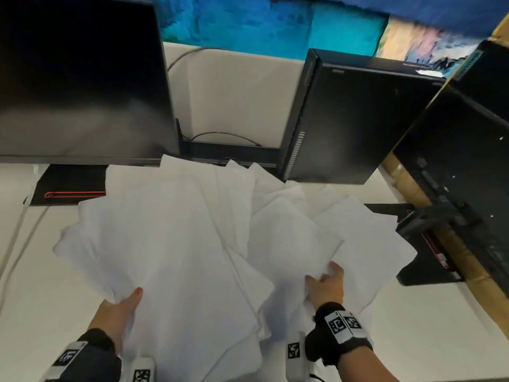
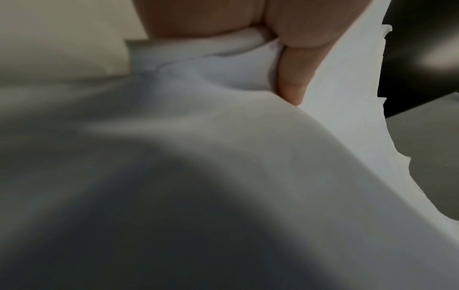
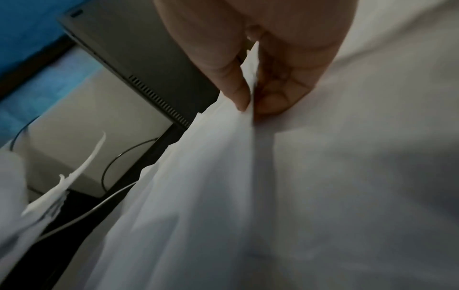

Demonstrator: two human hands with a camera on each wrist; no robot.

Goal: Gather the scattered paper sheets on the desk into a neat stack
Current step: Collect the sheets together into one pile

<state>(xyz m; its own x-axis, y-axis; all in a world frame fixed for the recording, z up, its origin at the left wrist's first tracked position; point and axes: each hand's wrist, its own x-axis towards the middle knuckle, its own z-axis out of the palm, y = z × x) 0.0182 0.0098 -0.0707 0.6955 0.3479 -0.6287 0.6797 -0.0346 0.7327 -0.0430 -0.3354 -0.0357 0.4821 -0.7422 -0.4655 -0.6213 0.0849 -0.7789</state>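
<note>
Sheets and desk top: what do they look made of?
Sheets: thin matte white paper, seemingly; they buckle and crease where the left hand and right hand grip them, with thin edges visible. Desk top: smooth off-white surface, probably laminate; the core can't be told.

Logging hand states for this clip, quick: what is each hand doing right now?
Left hand: grips the left bunch of paper sheets, thumb on top.
Right hand: pinches the right bunch of sheets.
</note>
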